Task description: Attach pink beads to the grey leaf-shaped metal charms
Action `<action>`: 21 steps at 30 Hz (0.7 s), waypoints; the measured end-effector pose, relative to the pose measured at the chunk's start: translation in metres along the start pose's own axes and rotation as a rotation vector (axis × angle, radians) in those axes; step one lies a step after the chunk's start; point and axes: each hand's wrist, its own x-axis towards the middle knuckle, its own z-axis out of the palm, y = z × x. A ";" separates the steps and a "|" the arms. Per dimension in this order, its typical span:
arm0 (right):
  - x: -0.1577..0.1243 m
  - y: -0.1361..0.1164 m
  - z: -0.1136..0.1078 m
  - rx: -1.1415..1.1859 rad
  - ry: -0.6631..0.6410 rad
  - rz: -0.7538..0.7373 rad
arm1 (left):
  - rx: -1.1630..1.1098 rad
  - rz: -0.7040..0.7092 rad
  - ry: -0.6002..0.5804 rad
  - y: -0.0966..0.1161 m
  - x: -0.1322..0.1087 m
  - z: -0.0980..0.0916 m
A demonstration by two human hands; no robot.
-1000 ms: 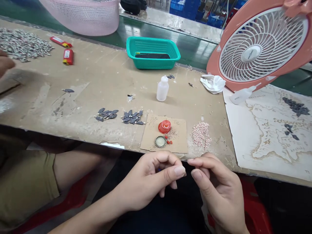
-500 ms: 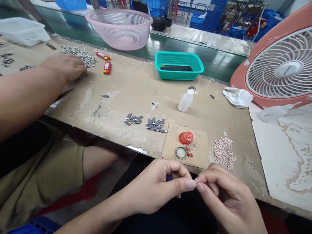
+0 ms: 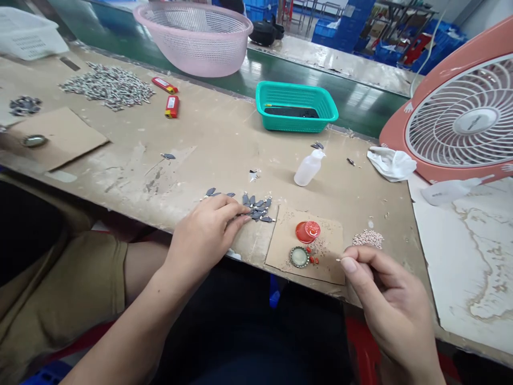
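My left hand (image 3: 204, 230) reaches into a pile of dark grey leaf-shaped pieces (image 3: 262, 207) with pale tips, its thumb and forefinger closed at one piece by the pile's left edge. Some more of these pieces lie partly hidden behind that hand. My right hand (image 3: 385, 299) pinches a tiny pale bead-like piece (image 3: 339, 260) between thumb and forefinger. Left of it, a cardboard square (image 3: 280, 243) carries a red cup (image 3: 306, 231), a bottle cap (image 3: 299, 257) and small red bits (image 3: 313, 260). Behind my right fingers lies a heap of tiny pinkish pieces (image 3: 367, 238), partly covered.
A white squeeze bottle (image 3: 308, 168) stands mid-table, before a green basket (image 3: 296, 124). At right are a crumpled tissue (image 3: 393, 162), a second bottle (image 3: 452, 190) and an orange fan (image 3: 401, 128). Two red lighters (image 3: 172, 107), a pale heap (image 3: 110, 85) and a person's leg (image 3: 80, 272) are left.
My hands have come apart: the left moved up and left to the dark pieces, the right shifted slightly up and right. The other person's arm has left the pale heap.
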 end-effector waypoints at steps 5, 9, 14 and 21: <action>0.012 -0.003 0.002 0.093 0.009 0.037 | -0.054 0.004 0.034 -0.001 0.000 0.000; 0.016 -0.004 0.003 0.039 0.005 0.018 | -0.138 0.023 0.115 -0.002 -0.005 0.002; 0.022 -0.003 0.007 -0.273 0.036 -0.174 | -0.341 0.028 0.089 0.000 -0.017 0.002; 0.032 -0.002 0.014 -0.517 -0.001 -0.336 | -0.510 -0.011 0.111 0.003 -0.025 0.003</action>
